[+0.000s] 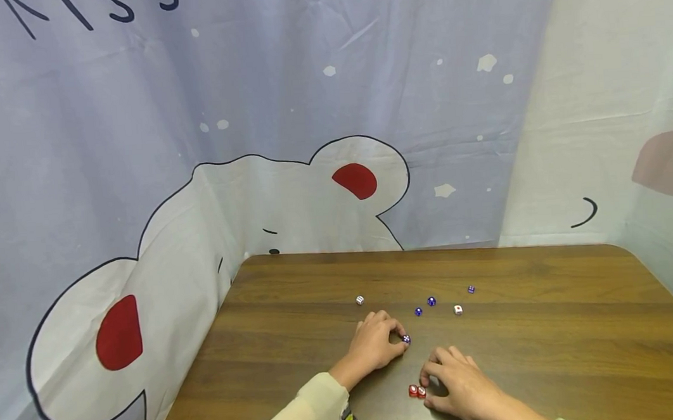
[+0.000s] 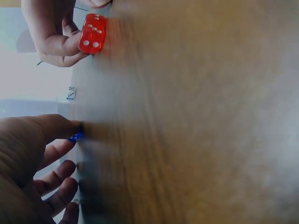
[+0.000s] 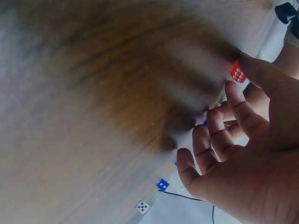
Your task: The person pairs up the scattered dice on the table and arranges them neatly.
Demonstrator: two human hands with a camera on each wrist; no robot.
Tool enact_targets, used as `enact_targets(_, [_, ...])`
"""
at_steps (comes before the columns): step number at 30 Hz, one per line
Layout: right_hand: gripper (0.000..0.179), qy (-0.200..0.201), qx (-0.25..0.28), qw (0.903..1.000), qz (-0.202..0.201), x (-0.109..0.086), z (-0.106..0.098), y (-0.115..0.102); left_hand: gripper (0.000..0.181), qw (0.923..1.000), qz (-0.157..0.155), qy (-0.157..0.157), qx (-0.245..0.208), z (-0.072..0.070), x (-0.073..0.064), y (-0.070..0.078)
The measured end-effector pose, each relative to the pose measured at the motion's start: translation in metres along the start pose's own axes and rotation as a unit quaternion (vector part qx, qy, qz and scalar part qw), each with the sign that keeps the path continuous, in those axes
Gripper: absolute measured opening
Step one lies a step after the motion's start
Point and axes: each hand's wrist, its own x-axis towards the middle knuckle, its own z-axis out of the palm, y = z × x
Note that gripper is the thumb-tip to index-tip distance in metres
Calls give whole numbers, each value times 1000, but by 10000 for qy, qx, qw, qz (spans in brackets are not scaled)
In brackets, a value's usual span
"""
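Observation:
My left hand (image 1: 373, 344) pinches a dark blue die (image 1: 406, 339) between thumb and index finger at the table surface; its other fingers spread loosely. Two red dice (image 1: 417, 391) sit side by side nearer to me. Beside them is my right hand (image 1: 457, 384), its thumb and index finger parted around the right-hand red die. In the left wrist view the index finger lies against the red die (image 2: 93, 34), while the thumb stands a little off it. From the right wrist, the red die (image 3: 238, 72) shows between thumb and index fingertips.
Farther back on the wooden table (image 1: 295, 288) lie a white die (image 1: 360, 300), another white die (image 1: 458, 309) and blue dice (image 1: 431, 301), (image 1: 418, 311) and a third blue die (image 1: 471, 289). A printed curtain (image 1: 452, 121) hangs behind the table.

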Motion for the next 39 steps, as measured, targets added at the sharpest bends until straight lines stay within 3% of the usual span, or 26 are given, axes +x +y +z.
enact_targets(18, [27, -120, -3, 9999, 58, 0, 0, -1, 15, 9997, 166, -71, -144, -1, -17, 1])
enact_targets(28, [29, -46, -16, 9999, -106, -1, -2, 1, 16, 9995, 291, -73, -103, -2, -25, 4])
enact_targets(39, [27, -179, 2, 9998, 23, -2, -6, 3, 16, 9991, 406, -98, -107, -1, -32, 7])
